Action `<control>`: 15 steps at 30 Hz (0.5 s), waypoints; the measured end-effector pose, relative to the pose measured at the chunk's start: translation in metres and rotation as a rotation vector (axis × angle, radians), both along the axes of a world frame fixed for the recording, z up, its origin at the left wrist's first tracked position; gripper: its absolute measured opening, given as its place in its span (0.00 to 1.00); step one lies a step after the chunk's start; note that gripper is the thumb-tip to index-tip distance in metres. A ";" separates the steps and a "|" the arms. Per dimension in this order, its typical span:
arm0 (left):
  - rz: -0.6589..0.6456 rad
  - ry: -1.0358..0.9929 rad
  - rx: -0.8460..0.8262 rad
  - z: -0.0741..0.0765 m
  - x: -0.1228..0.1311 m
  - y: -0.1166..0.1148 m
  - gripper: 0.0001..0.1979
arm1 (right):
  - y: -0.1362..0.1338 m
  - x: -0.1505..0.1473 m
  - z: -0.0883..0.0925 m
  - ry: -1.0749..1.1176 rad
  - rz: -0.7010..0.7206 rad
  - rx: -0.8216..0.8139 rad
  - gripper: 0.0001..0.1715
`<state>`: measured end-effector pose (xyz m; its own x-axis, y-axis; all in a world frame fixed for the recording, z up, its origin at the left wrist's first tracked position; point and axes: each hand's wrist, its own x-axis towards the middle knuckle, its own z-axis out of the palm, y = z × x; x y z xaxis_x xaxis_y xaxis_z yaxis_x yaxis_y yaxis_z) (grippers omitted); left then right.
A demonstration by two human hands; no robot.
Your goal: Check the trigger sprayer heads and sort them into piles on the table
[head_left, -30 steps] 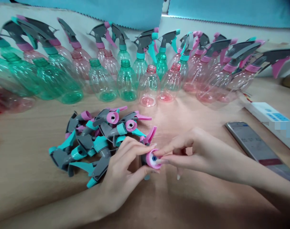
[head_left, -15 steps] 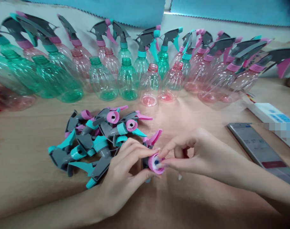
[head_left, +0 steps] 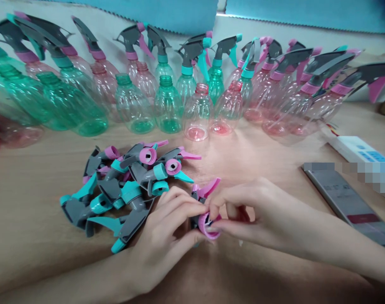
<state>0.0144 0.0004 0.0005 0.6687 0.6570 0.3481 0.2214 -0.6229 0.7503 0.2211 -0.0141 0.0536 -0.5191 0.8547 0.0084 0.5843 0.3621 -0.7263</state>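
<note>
My left hand [head_left: 167, 228] is closed around a grey trigger spray head [head_left: 195, 221] with a pink trigger. Its pink collar [head_left: 208, 232] faces me, showing a dark and white inside. At that collar my right hand [head_left: 252, 209] is in a pinch, thumb reaching into the opening and index finger at the upper rim. Its fingertips partly hide the inside, so any small part between them cannot be made out. Left of my hands lies a pile of spray heads [head_left: 133, 196], grey with pink or teal collars and triggers.
Behind the pile stand open green bottles [head_left: 168, 103] and open pink bottles [head_left: 197, 112]. Further back and to the right, bottles [head_left: 271, 95] carry spray heads. A phone [head_left: 341, 194] and a white box-like object [head_left: 360, 147] lie at the right on the wooden table [head_left: 255, 156].
The spray head has tilted and dropped slightly, its collar opening turning lower. My right fingertips have moved further over the opening, covering the white insert with the blue centre seen before.
</note>
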 end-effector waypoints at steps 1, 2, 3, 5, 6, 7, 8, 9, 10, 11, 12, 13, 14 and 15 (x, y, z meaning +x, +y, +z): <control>-0.009 0.007 0.001 0.000 0.000 0.000 0.09 | 0.001 0.001 0.000 -0.018 0.017 0.027 0.10; -0.015 0.015 0.002 0.001 0.000 0.000 0.09 | 0.001 0.001 0.000 -0.033 0.034 0.045 0.09; -0.015 0.022 0.000 0.001 0.001 0.000 0.09 | 0.002 0.002 0.001 -0.042 0.050 0.058 0.08; -0.008 0.038 -0.006 0.000 0.001 0.000 0.08 | 0.002 0.004 0.002 -0.058 0.079 0.062 0.07; -0.005 0.044 -0.007 0.000 0.002 0.001 0.09 | 0.002 0.005 0.004 -0.066 0.087 0.052 0.06; -0.006 0.044 -0.005 0.000 0.002 0.001 0.09 | 0.002 0.007 0.005 -0.071 0.095 0.036 0.07; -0.009 0.041 -0.003 0.000 0.002 0.001 0.09 | 0.001 0.008 0.007 -0.076 0.108 0.013 0.07; -0.007 0.037 -0.004 0.000 0.002 0.001 0.09 | 0.001 0.009 0.008 -0.079 0.121 -0.015 0.06; 0.003 0.029 -0.006 0.000 0.002 0.002 0.10 | 0.000 0.010 0.010 -0.082 0.130 -0.040 0.05; 0.016 0.020 -0.008 0.000 0.002 0.002 0.11 | 0.000 0.011 0.011 -0.080 0.136 -0.057 0.04; 0.029 0.011 -0.008 0.000 0.001 0.002 0.12 | -0.001 0.012 0.012 -0.077 0.139 -0.066 0.04; 0.036 0.006 -0.006 0.000 0.001 0.003 0.13 | -0.001 0.012 0.013 -0.076 0.137 -0.065 0.03; 0.036 0.005 -0.001 0.001 0.001 0.003 0.13 | -0.001 0.013 0.013 -0.072 0.129 -0.053 0.04; 0.029 0.001 0.008 0.001 0.001 0.003 0.12 | -0.001 0.013 0.014 -0.066 0.119 -0.031 0.04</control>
